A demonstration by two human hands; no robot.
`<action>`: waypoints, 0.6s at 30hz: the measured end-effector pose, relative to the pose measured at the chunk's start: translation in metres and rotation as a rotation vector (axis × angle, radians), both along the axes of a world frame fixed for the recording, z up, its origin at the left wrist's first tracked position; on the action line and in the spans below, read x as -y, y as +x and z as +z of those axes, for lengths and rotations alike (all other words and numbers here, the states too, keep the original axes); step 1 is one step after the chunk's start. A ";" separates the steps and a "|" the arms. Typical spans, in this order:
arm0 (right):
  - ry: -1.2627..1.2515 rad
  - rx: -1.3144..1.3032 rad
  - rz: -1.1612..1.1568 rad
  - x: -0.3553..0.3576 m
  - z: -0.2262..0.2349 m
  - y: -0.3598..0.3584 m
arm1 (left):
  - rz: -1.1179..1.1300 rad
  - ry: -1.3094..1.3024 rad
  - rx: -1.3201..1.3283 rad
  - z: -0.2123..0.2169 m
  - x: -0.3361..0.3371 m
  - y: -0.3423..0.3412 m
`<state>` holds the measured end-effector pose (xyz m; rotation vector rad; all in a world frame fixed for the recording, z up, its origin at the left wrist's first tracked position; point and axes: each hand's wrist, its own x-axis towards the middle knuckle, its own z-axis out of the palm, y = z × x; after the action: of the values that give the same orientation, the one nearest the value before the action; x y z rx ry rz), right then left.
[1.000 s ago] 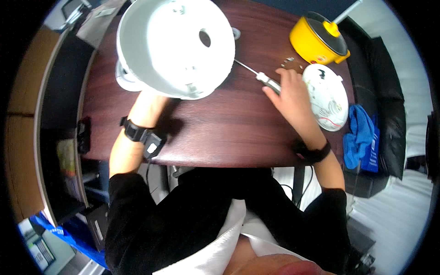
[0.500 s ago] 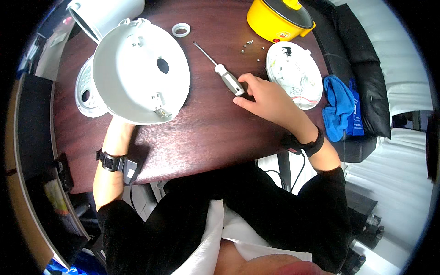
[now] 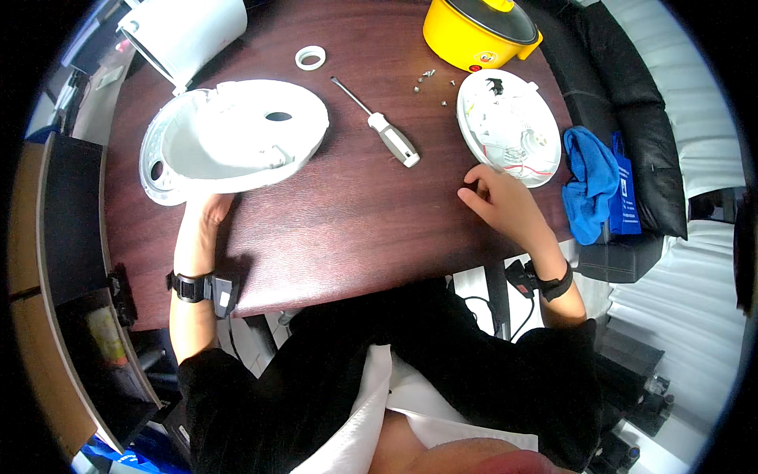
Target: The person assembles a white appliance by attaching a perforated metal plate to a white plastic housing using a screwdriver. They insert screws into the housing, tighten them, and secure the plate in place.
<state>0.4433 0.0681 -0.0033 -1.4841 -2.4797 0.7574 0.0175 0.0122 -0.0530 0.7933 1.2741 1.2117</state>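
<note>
Dark wood makes up the bench (image 3: 347,213), with a black sofa seen beyond its far edge. One large white shell (image 3: 237,130) is propped at its near rim by the left hand (image 3: 207,217), whose fingers are hidden under it, so the grip cannot be told. The right hand (image 3: 497,197) is loosely curled, gripping nothing, just beside one white round base plate (image 3: 505,126). One screwdriver (image 3: 379,126) lies free between them. Loose screws (image 3: 430,79), about five, are scattered near one yellow pot (image 3: 482,28); they could be swept off by a sleeve. The tilted shell could slip if the propping hand is shifted. One white ring (image 3: 310,57) and one blue cloth (image 3: 588,178) are also counted
</note>
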 end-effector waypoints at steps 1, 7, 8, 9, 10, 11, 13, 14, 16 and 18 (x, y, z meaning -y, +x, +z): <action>-0.011 -0.022 -0.018 0.000 0.001 0.000 | -0.009 0.000 -0.033 0.003 0.001 -0.002; -0.011 -0.133 -0.100 -0.006 -0.003 -0.004 | 0.062 0.052 0.006 0.011 0.002 0.001; 0.002 -0.115 -0.112 -0.007 -0.003 -0.004 | 0.073 0.059 0.024 0.011 0.001 0.003; 0.016 -0.115 -0.132 -0.009 -0.005 -0.003 | 0.079 0.066 0.038 0.011 0.000 0.005; 0.029 -0.115 -0.152 -0.012 -0.006 -0.001 | 0.079 0.076 0.054 0.013 -0.001 0.006; 0.036 -0.112 -0.166 -0.016 -0.008 0.001 | 0.085 0.082 0.065 0.012 -0.003 0.008; 0.001 -0.087 -0.187 -0.022 -0.011 0.003 | 0.090 0.097 0.092 0.013 -0.008 0.012; 0.011 -0.068 -0.197 -0.023 -0.013 0.005 | 0.086 0.109 0.106 0.013 -0.013 0.013; -0.006 -0.044 -0.188 -0.027 -0.017 0.007 | 0.083 0.126 0.135 0.010 -0.021 0.016; -0.035 -0.031 -0.175 -0.028 -0.005 -0.006 | 0.083 0.142 0.161 0.011 -0.026 0.017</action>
<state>0.4374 0.0964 -0.0079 -1.6616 -2.2883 0.7888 0.0349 0.0378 -0.0418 0.7352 1.1078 1.4164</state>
